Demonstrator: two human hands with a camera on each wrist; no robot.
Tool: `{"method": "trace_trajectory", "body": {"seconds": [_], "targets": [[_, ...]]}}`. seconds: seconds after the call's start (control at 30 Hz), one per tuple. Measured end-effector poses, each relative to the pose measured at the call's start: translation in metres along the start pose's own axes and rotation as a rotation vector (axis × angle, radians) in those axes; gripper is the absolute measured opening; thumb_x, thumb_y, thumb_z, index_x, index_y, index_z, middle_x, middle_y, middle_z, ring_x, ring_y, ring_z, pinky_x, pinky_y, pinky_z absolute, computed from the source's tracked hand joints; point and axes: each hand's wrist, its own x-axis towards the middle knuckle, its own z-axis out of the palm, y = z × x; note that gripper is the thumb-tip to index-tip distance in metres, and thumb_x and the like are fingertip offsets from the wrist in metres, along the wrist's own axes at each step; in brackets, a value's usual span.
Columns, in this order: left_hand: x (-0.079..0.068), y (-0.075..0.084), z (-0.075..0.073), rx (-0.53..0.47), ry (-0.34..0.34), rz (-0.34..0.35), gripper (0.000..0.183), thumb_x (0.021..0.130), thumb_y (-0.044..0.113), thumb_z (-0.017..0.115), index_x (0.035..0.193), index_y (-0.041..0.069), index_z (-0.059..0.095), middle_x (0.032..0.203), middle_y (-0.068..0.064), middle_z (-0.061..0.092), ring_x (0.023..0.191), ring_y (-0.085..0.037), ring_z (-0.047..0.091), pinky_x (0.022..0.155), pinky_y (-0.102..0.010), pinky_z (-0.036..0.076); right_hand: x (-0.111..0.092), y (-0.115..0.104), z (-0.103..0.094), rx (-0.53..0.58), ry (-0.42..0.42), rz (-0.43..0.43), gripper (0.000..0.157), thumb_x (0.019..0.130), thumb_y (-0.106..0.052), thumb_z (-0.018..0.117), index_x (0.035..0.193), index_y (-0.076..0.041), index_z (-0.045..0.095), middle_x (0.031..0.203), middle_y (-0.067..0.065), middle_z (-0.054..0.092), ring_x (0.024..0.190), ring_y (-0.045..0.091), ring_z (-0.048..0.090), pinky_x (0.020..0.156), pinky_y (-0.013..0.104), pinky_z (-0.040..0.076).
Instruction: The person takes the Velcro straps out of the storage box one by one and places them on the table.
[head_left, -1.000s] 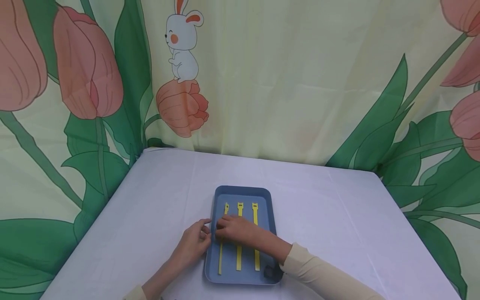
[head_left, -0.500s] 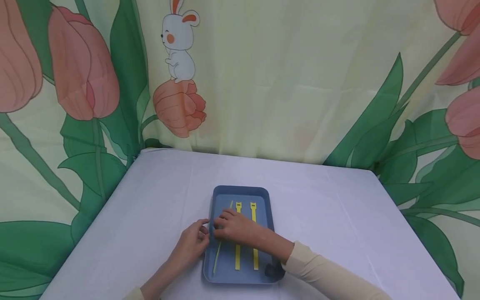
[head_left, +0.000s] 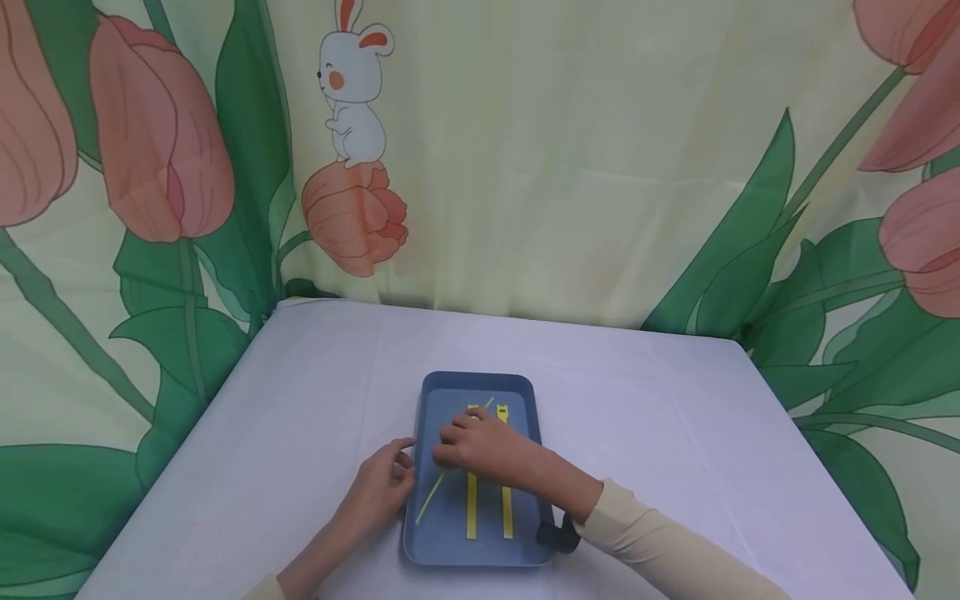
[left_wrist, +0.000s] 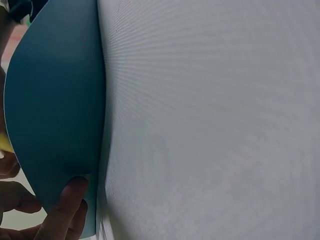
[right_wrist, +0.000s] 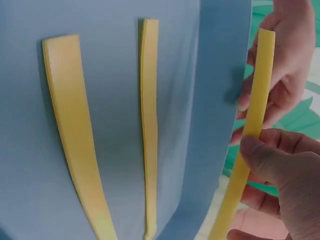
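Between thumb and fingers, my right hand [head_left: 487, 447] pinches a flat yellow cable tie [right_wrist: 257, 95]. In the head view this tie slants over the blue tray [head_left: 420, 408], its lower end toward the tray's left wall. Two more yellow cable ties, a middle one [head_left: 472, 510] and a right one [head_left: 507, 515], lie lengthwise in the tray; their slotted heads point to the far end, and my right hand covers part of them. My left hand [head_left: 384, 479] is at the tray's left side, a fingertip [left_wrist: 76, 186] against the outer wall.
The tray stands on a table with a white cloth [head_left: 637, 417]. A black device [head_left: 558, 535] sits at my right wrist, over the tray's near right corner. Behind the table hangs a curtain [head_left: 525, 167] printed with tulips and a rabbit.
The left cable tie, earlier lying nearly straight in the tray, has turned to a slant in my right hand, its far end swinging right. My left hand has stayed at the tray's side.
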Motion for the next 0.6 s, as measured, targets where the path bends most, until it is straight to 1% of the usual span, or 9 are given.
{"method": "trace_trajectory", "body": {"seconds": [0.07, 0.1, 0.2, 0.27, 0.4, 0.5, 0.6], "targets": [[0.000, 0.001, 0.000, 0.004, -0.001, -0.001, 0.047, 0.083, 0.001, 0.059, 0.129, -0.004, 0.047, 0.091, -0.003, 0.056, 0.080, -0.014, 0.060, 0.064, -0.025, 0.052, -0.003, 0.003, -0.002, 0.009, 0.048, 0.010, 0.013, 0.087, -0.020, 0.067, 0.096, -0.028, 0.064, 0.086, -0.008, 0.056, 0.074, 0.008, 0.048, 0.069, 0.023, 0.048], [0.000, 0.001, 0.000, 0.005, -0.001, -0.002, 0.047, 0.083, 0.001, 0.059, 0.129, -0.004, 0.047, 0.091, -0.003, 0.056, 0.080, -0.014, 0.060, 0.063, -0.025, 0.052, -0.004, 0.005, -0.003, 0.009, 0.072, 0.015, 0.013, 0.087, -0.020, 0.067, 0.096, -0.028, 0.064, 0.085, -0.008, 0.055, 0.072, 0.008, 0.046, 0.063, 0.020, 0.045], [-0.001, 0.002, 0.001, 0.007, 0.000, -0.004, 0.047, 0.084, 0.001, 0.060, 0.129, -0.004, 0.048, 0.091, -0.004, 0.056, 0.080, -0.015, 0.061, 0.063, -0.025, 0.052, -0.009, 0.009, -0.005, 0.013, 0.117, 0.031, 0.013, 0.088, -0.016, 0.065, 0.097, -0.026, 0.062, 0.084, -0.008, 0.053, 0.068, 0.008, 0.042, 0.052, 0.017, 0.035], [-0.001, 0.003, 0.002, 0.010, 0.003, -0.004, 0.046, 0.085, 0.001, 0.060, 0.129, -0.004, 0.048, 0.091, -0.004, 0.056, 0.081, -0.016, 0.061, 0.063, -0.025, 0.052, -0.012, 0.012, -0.007, 0.014, 0.125, 0.044, 0.014, 0.088, -0.015, 0.065, 0.098, -0.025, 0.062, 0.085, -0.008, 0.053, 0.069, 0.008, 0.042, 0.051, 0.016, 0.033], [-0.002, 0.004, 0.002, 0.024, 0.008, 0.000, 0.046, 0.085, 0.001, 0.060, 0.129, -0.003, 0.048, 0.091, -0.004, 0.056, 0.081, -0.016, 0.061, 0.063, -0.025, 0.052, -0.019, 0.018, -0.011, 0.024, 0.134, 0.075, 0.014, 0.087, -0.016, 0.066, 0.097, -0.025, 0.062, 0.085, -0.008, 0.053, 0.069, 0.007, 0.045, 0.048, 0.015, 0.034], [-0.002, 0.004, 0.003, 0.028, 0.014, 0.008, 0.046, 0.084, 0.000, 0.059, 0.129, -0.003, 0.048, 0.092, -0.005, 0.056, 0.081, -0.016, 0.061, 0.062, -0.024, 0.052, -0.025, 0.023, -0.016, 0.047, 0.143, 0.098, 0.015, 0.085, -0.018, 0.069, 0.096, -0.025, 0.063, 0.084, -0.008, 0.055, 0.069, 0.006, 0.048, 0.048, 0.015, 0.037], [-0.003, 0.002, 0.003, 0.023, 0.026, 0.027, 0.047, 0.083, -0.001, 0.058, 0.129, -0.004, 0.048, 0.091, -0.005, 0.056, 0.081, -0.016, 0.061, 0.061, -0.022, 0.051, -0.033, 0.027, -0.020, 0.081, 0.157, 0.112, 0.016, 0.082, -0.019, 0.072, 0.095, -0.023, 0.064, 0.085, -0.007, 0.057, 0.071, 0.006, 0.052, 0.051, 0.015, 0.042]]}}
